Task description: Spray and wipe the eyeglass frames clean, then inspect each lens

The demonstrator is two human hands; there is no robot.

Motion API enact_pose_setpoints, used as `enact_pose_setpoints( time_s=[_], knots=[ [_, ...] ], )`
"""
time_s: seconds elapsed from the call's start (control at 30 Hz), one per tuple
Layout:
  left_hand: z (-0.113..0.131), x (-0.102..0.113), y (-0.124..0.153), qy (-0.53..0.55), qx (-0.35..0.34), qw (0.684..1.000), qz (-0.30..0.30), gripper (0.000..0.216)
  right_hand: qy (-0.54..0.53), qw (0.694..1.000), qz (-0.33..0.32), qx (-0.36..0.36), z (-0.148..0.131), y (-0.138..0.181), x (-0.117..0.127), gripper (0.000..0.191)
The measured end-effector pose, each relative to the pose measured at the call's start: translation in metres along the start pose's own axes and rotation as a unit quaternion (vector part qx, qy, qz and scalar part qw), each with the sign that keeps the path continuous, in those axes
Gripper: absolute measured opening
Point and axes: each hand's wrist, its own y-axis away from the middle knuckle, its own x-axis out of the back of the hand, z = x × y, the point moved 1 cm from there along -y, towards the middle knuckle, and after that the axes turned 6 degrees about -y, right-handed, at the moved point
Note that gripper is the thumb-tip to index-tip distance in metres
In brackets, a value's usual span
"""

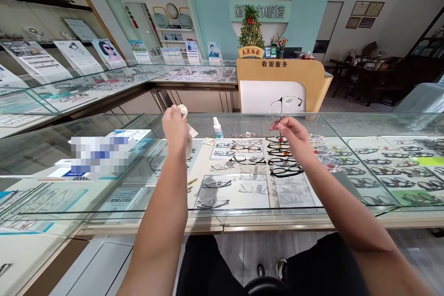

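One glass table (249, 229) spans the view, glasses racked all over its right part. Wooden table (319, 84) behind it; plant (250, 30) on top. White pack (135, 138), partly blurred, at left. Two hands, well apart, both above the glass table's far side. Left hand (174, 125) is closed round a pale cloth (191, 135), which hangs below the fist. Right hand (294, 133) pinches a thin-rimmed pair (281, 100) between thumb and fingers; pair is held up, an arm sticking out to the right. Dark frames (286, 172) line up in a column just below the right hand; on or under the glass, can't tell. White bottle (217, 128) stands upright between the hands, nearer the left, touching neither.
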Motion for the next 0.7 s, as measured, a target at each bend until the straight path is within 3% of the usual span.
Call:
enact_pose_setpoints(
  time_s=[0.13, 0.23, 0.37, 0.53, 0.7],
  knots=[
    [-0.012, -0.004, -0.002, -0.130, -0.021, 0.990, 0.052, 0.019, -0.042, 0.999, 0.009, -0.002, -0.002, -0.004, 0.004, 0.029],
    [-0.007, -0.008, 0.008, -0.168, -0.076, 0.978, 0.095, 0.032, -0.037, 0.999, 0.005, -0.005, -0.002, -0.004, 0.006, 0.029],
    [0.008, -0.015, 0.033, -0.104, -0.222, 0.959, 0.142, 0.044, -0.036, 0.999, -0.018, -0.019, -0.001, -0.005, 0.009, 0.028],
    [0.027, -0.030, 0.072, -0.023, -0.356, 0.929, 0.093, 0.051, -0.020, 0.999, -0.036, -0.031, -0.001, -0.004, 0.012, 0.027],
    [0.036, -0.042, 0.110, 0.051, -0.414, 0.907, -0.062, 0.063, -0.025, 0.993, -0.095, -0.069, -0.008, -0.004, 0.011, 0.028]
  ],
)
